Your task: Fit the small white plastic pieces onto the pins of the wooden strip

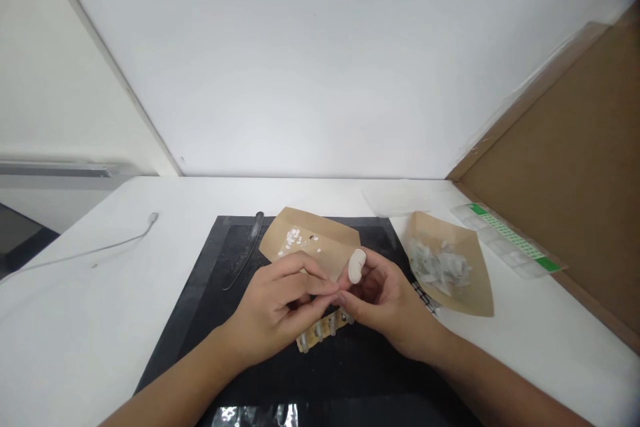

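My left hand (283,303) is closed, its thumb and fingertips pinched together over the black mat. My right hand (395,310) meets it there, thumb and a finger pressed close to the left fingertips. What they pinch is too small or hidden to make out. A white rounded cover, like a finger cot (357,265), sits on a raised finger of my right hand. Just below the fingertips lies a tan strip (313,339) bearing several clear, tube-like pieces; my hands hide part of it. Behind them, brown paper (330,233) holds small white discs (293,237).
The black mat (200,310) covers the table's middle. On its left lies a dark, slim curved tool (247,250). At right are brown paper (470,300) with clear plastic scraps (443,267) and a clear case (515,243) with a green label. A white cable (120,240) lies left.
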Demonstrator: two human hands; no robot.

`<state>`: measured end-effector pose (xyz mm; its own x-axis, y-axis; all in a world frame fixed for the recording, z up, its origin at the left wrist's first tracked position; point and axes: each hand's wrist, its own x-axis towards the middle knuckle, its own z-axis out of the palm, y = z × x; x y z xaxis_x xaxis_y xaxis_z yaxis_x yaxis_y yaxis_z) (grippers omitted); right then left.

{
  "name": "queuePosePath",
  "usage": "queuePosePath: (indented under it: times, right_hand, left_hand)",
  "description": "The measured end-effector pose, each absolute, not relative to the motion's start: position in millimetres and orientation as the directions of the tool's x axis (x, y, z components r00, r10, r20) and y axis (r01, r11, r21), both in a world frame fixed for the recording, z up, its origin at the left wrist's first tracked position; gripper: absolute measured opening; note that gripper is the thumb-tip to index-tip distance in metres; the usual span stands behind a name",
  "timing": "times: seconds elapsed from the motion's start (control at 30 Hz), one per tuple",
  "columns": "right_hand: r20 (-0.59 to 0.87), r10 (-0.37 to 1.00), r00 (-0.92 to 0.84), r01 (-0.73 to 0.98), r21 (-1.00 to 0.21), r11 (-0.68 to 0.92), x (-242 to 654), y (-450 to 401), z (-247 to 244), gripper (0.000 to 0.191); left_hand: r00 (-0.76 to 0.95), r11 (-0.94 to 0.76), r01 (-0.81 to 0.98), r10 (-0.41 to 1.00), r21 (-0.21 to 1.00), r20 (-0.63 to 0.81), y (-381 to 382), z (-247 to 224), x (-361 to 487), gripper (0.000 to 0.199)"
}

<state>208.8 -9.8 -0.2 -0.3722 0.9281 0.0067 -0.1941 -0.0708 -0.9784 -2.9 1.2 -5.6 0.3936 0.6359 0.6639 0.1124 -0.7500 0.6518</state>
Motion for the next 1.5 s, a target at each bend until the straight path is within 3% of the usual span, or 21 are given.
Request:
queuePosePath:
  times: [0.2, 0.87, 1.17, 1.5]
  right_hand:
    - [-0.018, 0.926, -0.377, -0.201, -0.974, -0.101, 211.2, -9.4, -1.9, 0.041]
    - [-0.056, 0.925, -0.376, -0.126, -0.986, -0.111, 212.1, -9.0, -5.4, 0.042]
    - [-0.024, 0.927, -0.375, -0.093, -0.994, -0.063, 216.2, -5.8, -6.0, 0.028]
    - [0.007, 0.916, -0.401, -0.164, -0.984, -0.064, 216.4, -5.7, -3.5, 0.025]
  left_hand:
    - [0.43, -0.793, 0.103, 0.58, 0.601, 0.692, 2.3, -1.8, -4.6, 0.011]
    - [0.45, -0.687, 0.064, 0.667, 0.724, 0.594, 5.8, -7.2, -3.5, 0.007]
    - [0.496, -0.691, 0.103, 0.659, 0.715, 0.565, 2.9, -7.1, -10.0, 0.033]
    - [0.451, -0.77, 0.094, 0.599, 0.632, 0.662, 0.4, -8.2, -8.5, 0.038]
